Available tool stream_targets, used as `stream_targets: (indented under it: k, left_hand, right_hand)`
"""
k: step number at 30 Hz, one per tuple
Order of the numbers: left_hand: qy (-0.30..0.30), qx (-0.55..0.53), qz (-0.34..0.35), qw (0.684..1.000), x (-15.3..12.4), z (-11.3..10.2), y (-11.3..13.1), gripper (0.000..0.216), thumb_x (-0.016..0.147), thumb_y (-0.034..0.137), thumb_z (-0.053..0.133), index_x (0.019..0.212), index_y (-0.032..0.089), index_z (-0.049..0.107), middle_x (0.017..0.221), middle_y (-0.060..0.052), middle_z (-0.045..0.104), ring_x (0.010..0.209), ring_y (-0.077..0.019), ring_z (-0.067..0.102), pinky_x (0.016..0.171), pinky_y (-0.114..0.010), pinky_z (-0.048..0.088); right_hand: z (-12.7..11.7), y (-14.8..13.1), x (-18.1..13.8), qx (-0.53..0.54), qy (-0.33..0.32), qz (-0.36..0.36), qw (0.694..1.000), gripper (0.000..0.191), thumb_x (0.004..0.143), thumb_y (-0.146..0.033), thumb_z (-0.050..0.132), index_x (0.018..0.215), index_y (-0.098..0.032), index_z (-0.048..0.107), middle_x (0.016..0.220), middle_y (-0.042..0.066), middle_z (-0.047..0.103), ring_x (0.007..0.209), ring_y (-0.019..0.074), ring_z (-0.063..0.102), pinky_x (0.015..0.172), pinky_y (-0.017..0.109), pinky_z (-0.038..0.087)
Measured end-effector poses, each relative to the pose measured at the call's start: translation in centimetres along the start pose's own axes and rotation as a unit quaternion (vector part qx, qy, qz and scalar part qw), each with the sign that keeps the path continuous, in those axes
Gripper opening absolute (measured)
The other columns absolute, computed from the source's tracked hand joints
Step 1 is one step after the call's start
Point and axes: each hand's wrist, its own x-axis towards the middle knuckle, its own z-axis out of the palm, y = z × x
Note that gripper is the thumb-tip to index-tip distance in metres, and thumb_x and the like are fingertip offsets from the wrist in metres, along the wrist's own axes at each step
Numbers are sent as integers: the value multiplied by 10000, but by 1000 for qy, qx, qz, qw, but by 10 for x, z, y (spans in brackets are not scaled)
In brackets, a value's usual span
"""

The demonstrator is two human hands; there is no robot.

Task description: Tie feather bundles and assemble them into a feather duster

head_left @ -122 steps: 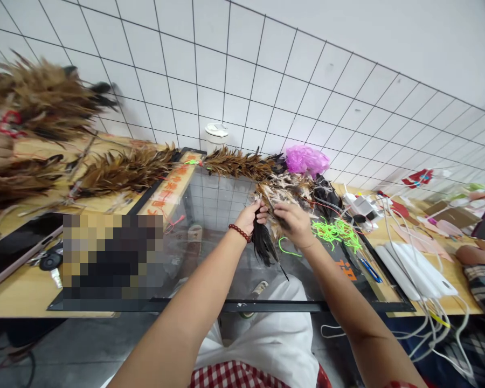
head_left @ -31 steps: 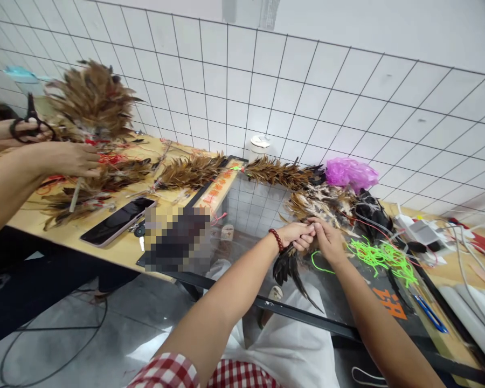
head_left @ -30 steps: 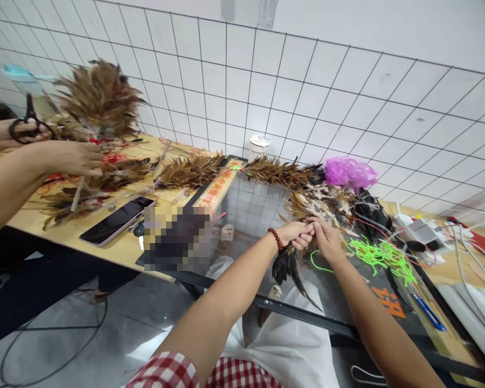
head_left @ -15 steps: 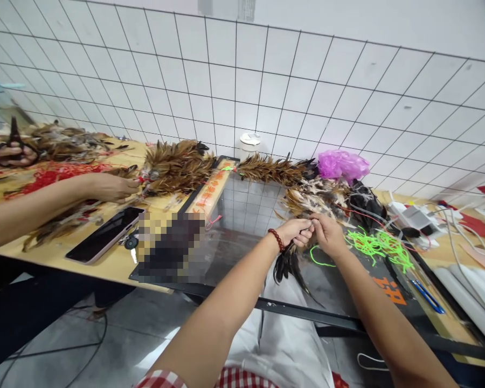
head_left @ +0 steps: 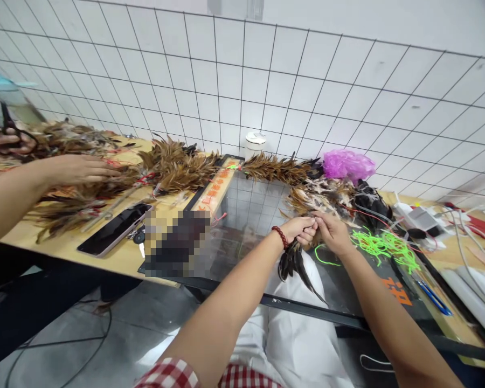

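Note:
My left hand (head_left: 301, 231), with a red bead bracelet on the wrist, is closed around a bunch of dark feathers (head_left: 294, 263) that hangs down below its fingers. My right hand (head_left: 333, 233) is pinched closed, its fingertips touching those of my left. What lies between the right fingertips is hidden. A loop of green cord (head_left: 320, 257) runs out beneath the hands onto the dark glass tabletop (head_left: 242, 215). Just behind them lies a heap of loose brown and white feathers (head_left: 315, 196). Beside my right arm rests a tangle of green cords (head_left: 383, 248).
A finished-looking feather strand (head_left: 281, 170) lies near a white lidded cup (head_left: 255, 144) and a purple plastic bag (head_left: 348, 164). Rightward are a blue cutter (head_left: 435, 297) and a power strip (head_left: 422, 221). A co-worker's hand (head_left: 78, 170) reaches over feathers; their other holds scissors (head_left: 10, 132).
The view has shifted slightly, so things sit further right. My hands keep nearly the same hold. The co-worker's nearer hand has moved left, away from the red-tied feather bundle.

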Motion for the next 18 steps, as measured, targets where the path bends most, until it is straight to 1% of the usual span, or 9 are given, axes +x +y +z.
stream_targets:
  k: [2, 5, 9, 12, 15, 18]
  left_hand:
    - [10, 4, -1, 1000, 0, 0, 0, 257, 934, 344, 384, 739, 178, 411, 557, 90, 206, 363, -32, 155, 358, -123, 124]
    - [21, 14, -2, 1000, 0, 1, 0, 259, 930, 351, 398, 734, 181, 405, 549, 96, 188, 366, -31, 147, 361, -120, 126]
    - [25, 32, -5, 999, -3, 4, 0, 262, 924, 351, 413, 726, 180, 402, 542, 99, 190, 363, -29, 151, 362, -121, 122]
    - [23, 43, 5, 999, -6, 7, 1, 256, 910, 361, 441, 732, 182, 401, 544, 101, 198, 363, -27, 151, 365, -124, 117]
    - [26, 44, 5, 999, -6, 8, 1, 271, 895, 397, 467, 738, 185, 405, 548, 101, 204, 370, -25, 144, 370, -125, 118]
    - [27, 49, -10, 998, -5, 8, 0, 285, 882, 409, 496, 734, 181, 409, 554, 100, 207, 376, -20, 153, 375, -121, 117]
  right_hand:
    - [1, -1, -1, 23, -2, 19, 1000, 350, 950, -369, 399, 1131, -199, 646, 1079, 82, 706, 993, 214, 660, 878, 370, 511]
    - [2, -3, -2, 35, -3, 36, 999, 346, 942, -390, 411, 1077, -208, 673, 1024, 71, 724, 943, 214, 677, 846, 365, 524]
    - [-1, -3, -3, 41, -3, 33, 999, 333, 933, -399, 425, 1029, -216, 686, 972, 63, 729, 878, 214, 680, 806, 359, 525]
    - [-4, -3, -3, 50, -17, 29, 998, 317, 942, -388, 408, 1028, -233, 670, 900, 46, 720, 798, 196, 669, 734, 332, 518]
    - [-6, -3, -2, 16, -29, 14, 999, 299, 948, -375, 383, 1005, -234, 641, 815, 40, 688, 745, 195, 634, 691, 328, 484]
    - [-9, -4, -1, -41, -29, -22, 999, 303, 943, -371, 363, 882, -221, 619, 729, 46, 638, 708, 199, 585, 684, 333, 436]
